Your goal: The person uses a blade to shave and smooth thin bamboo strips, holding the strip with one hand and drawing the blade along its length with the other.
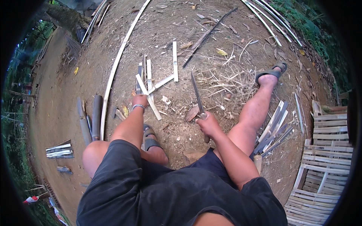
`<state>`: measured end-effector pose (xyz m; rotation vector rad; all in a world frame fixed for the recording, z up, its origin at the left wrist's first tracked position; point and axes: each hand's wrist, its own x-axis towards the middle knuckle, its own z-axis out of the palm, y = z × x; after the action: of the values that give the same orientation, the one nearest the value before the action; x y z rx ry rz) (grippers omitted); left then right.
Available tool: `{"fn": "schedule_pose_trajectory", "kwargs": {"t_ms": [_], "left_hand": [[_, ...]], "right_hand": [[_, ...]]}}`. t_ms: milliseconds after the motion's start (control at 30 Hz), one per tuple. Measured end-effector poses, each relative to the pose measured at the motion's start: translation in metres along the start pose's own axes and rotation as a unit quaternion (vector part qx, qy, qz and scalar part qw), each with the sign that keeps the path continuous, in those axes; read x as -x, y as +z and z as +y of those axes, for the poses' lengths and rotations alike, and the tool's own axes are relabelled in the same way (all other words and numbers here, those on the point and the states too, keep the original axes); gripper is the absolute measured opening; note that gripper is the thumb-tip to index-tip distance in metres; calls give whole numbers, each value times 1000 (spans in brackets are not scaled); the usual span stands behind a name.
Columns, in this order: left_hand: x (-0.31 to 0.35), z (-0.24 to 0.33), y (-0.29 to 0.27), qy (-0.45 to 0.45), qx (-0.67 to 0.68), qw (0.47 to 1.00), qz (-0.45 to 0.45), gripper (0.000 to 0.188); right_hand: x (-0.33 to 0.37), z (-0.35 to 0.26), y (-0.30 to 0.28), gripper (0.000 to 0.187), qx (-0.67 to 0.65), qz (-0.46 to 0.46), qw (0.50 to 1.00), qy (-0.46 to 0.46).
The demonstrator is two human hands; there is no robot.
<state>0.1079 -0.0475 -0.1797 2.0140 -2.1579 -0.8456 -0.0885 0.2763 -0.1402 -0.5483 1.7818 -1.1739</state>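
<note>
Your right hand (208,124) grips the knife (197,90); I cannot tell what your left hand (140,101) grips. The stacked strips (274,125) look split; loose strips (175,56) probably await trimming.

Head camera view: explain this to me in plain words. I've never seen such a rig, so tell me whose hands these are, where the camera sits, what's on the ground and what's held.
There is no machine, just one person's bare left hand and right hand. A wide fisheye camera on the head looks down, so straight edges bend. The right hand grips a long dark-bladed knife. The left hand is at a pale flat straight strip; its exact grip is unclear. On the brown earth ground lie a tangled heap of thin tan shavings and, left, a dark smooth cylinder.
</note>
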Motion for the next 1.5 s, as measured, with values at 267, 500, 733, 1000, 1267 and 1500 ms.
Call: {"fn": "schedule_pose_trajectory", "kwargs": {"t_ms": [267,500,733,1000,1267,1500], "left_hand": [[-37,131,79,173,-71,977,-98,36],[-46,161,126,80,3,993,-86,36],[-34,161,139,81,-13,992,-94,35],[-1,149,134,-110,428,786,-432,4],[150,126,100,-101,594,657,-453,6],[185,103,83,98,439,812,-372,13]], "right_hand": [[-14,-20,2,41,-77,38,988,130],[-39,-26,6,36,-105,67,986,108],[-46,-32,7,42,-163,76,980,87],[-36,-17,-11,33,-169,107,977,76],[-47,-30,-15,42,-160,141,975,55],[-11,-40,-13,49,-194,93,976,-47]]}}
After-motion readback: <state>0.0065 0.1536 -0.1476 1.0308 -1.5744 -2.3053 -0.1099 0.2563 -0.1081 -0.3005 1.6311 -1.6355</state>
